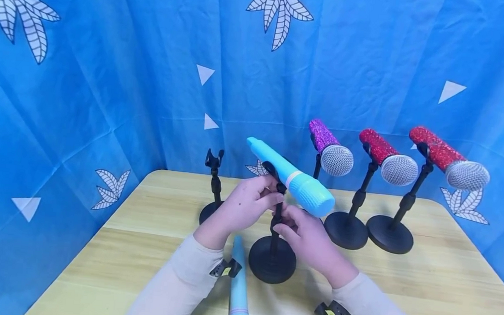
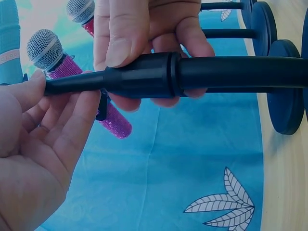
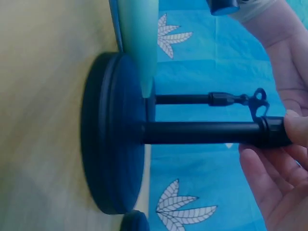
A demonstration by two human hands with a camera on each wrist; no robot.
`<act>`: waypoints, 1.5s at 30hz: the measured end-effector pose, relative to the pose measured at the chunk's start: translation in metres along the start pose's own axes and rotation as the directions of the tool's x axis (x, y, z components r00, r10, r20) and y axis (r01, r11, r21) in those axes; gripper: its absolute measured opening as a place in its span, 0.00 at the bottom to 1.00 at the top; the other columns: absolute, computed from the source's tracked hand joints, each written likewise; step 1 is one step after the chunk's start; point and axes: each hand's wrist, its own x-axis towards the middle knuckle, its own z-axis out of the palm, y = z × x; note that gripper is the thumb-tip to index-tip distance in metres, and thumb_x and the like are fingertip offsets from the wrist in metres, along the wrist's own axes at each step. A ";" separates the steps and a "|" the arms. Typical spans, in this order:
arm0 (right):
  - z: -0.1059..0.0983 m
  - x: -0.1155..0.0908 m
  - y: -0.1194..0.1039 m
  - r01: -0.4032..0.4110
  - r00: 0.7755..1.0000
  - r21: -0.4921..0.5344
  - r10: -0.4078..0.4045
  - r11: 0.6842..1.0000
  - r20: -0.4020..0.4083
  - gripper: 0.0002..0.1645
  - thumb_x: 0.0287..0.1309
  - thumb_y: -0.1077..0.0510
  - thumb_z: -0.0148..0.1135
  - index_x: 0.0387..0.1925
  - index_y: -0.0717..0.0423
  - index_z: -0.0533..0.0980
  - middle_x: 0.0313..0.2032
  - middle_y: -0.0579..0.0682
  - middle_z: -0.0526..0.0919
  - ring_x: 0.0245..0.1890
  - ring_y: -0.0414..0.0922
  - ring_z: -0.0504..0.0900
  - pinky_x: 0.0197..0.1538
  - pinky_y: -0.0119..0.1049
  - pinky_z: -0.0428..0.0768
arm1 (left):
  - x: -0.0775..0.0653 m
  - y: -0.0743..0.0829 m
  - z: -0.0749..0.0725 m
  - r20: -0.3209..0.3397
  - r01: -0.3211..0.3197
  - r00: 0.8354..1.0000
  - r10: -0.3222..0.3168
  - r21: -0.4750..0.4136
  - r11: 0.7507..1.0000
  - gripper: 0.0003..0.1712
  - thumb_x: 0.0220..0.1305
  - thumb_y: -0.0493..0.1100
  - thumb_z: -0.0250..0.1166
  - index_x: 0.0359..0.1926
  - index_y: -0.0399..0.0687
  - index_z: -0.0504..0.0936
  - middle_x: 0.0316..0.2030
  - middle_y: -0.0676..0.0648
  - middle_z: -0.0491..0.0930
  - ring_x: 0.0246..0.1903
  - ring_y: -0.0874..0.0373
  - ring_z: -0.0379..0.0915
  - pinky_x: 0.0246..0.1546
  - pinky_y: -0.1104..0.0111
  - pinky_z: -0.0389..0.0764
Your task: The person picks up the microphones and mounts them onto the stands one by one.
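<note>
A black desktop microphone stand [image 1: 272, 260] stands upright on the table, with a light blue microphone [image 1: 291, 177] tilted in its clip. My left hand [image 1: 248, 204] pinches the thin upper pole [image 2: 72, 84] just under the clip. Lower down, my right hand [image 1: 310, 236] grips the thicker collar [image 2: 144, 72] of the same stand between thumb and fingers. The right wrist view shows that hand [image 3: 281, 175] at the top of the lower pole [image 3: 202, 133]. Between my forearms lies a second light blue microphone [image 1: 239, 291] on the table.
Behind my left hand is another stand [image 1: 215, 184] with a bare clip. To the right, a purple glitter microphone [image 1: 323, 135] and two red glitter microphones [image 1: 376, 144] sit on stands. A blue patterned cloth [image 1: 152, 68] hangs around the wooden table [image 1: 145, 248].
</note>
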 end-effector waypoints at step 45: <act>0.005 -0.003 0.016 0.029 0.989 -0.149 -0.007 0.988 0.144 0.10 0.72 0.44 0.59 0.39 0.43 0.72 0.28 0.36 0.77 0.28 0.34 0.77 0.34 0.35 0.78 | -0.001 -0.003 0.000 0.011 -0.040 0.999 0.039 0.027 0.999 0.07 0.76 0.47 0.59 0.38 0.51 0.75 0.34 0.54 0.80 0.37 0.63 0.82 0.38 0.63 0.81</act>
